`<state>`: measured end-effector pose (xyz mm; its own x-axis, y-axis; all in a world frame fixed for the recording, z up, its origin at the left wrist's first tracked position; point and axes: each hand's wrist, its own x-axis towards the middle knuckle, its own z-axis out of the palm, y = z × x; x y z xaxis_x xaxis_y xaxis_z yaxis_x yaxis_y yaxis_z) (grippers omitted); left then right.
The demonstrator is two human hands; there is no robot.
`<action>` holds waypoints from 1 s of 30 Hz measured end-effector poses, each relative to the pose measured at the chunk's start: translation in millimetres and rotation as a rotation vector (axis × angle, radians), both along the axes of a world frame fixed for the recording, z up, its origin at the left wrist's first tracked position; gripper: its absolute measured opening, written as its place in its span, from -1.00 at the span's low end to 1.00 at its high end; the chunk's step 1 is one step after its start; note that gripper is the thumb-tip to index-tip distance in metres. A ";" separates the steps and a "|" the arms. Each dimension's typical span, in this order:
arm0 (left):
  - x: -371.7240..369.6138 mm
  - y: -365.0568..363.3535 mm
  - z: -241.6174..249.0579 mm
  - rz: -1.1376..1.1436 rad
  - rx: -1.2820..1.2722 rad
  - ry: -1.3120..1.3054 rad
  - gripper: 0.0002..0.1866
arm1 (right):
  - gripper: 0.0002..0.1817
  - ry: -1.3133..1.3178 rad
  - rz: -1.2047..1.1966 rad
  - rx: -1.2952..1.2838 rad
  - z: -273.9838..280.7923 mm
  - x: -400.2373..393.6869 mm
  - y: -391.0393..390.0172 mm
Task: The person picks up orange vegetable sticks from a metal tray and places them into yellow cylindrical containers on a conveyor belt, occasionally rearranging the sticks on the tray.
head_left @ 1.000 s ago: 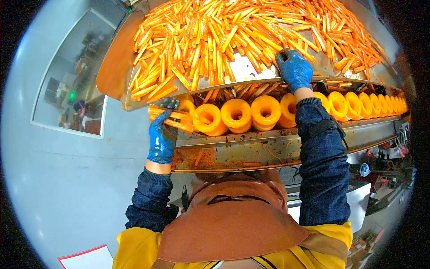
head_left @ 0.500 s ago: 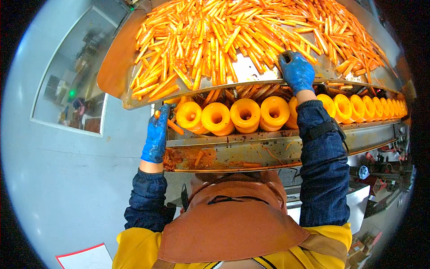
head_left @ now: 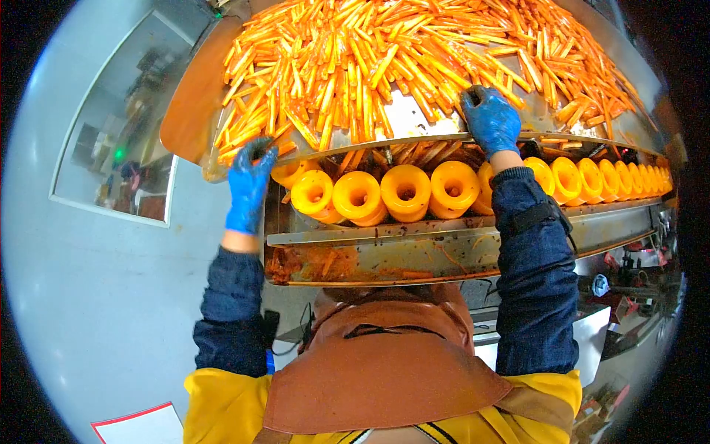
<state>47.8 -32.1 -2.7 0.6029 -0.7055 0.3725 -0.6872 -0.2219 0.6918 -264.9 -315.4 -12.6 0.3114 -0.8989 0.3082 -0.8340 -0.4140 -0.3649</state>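
Observation:
Orange-coated sticks (head_left: pixel 355 81) lie heaped on a sloping metal tray (head_left: pixel 436 138). My left hand (head_left: pixel 250 185), in a blue glove, is at the tray's left corner with its fingers curled together beside the sticks; whether anything is between them is too blurred to tell. Over the tray's near edge, my right hand (head_left: pixel 493 124), also gloved in blue, has curled fingers close to some sticks; what they hold, if anything, is hidden. Below the tray runs a row of yellow hollow rollers (head_left: pixel 405 191), with more sticks partly visible behind them.
A metal trough (head_left: pixel 384 255) with orange scraps runs along the near side of the rollers. A window (head_left: pixel 118 126) is set in the pale wall at left. Dark equipment and a blue item (head_left: pixel 600 284) appear at the lower right.
My left hand has moved up and slightly left, from beside the rollers to the tray corner. The orange stick at its fingers no longer shows there. My right hand is almost unmoved.

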 end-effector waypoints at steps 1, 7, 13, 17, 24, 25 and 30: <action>21.7 -4.6 3.8 -0.003 0.162 -0.209 -0.52 | -0.61 0.002 0.000 0.001 -0.3 -0.1 0.6; 51.0 -47.6 28.8 -0.135 0.773 -0.413 -0.47 | -0.62 -0.008 -0.022 0.024 3.6 0.3 2.8; 43.6 -54.5 32.6 -0.060 0.806 -0.522 -0.51 | -0.61 -0.010 -0.014 0.050 6.0 -1.2 3.9; 21.8 -28.3 47.3 -0.007 0.013 0.238 -0.60 | -0.61 -0.016 -0.003 0.024 2.7 -1.0 1.3; -40.2 20.0 -1.7 -0.156 -0.013 0.691 -0.72 | -0.60 -0.018 0.003 0.018 2.6 -0.8 2.4; -44.8 23.5 -10.0 -0.127 -0.017 0.680 -0.70 | -0.60 -0.016 0.003 0.015 4.4 -0.7 2.9; -50.0 34.5 2.2 -0.056 0.065 0.808 -0.63 | -0.62 -0.058 0.004 -0.043 -1.3 -0.1 -0.2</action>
<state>-2.2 2.4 -0.5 0.6310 -0.7481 -0.2054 0.0081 -0.2585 0.9660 -265.0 -315.6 -13.9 0.2956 -0.8831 0.3644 -0.8102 -0.4339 -0.3941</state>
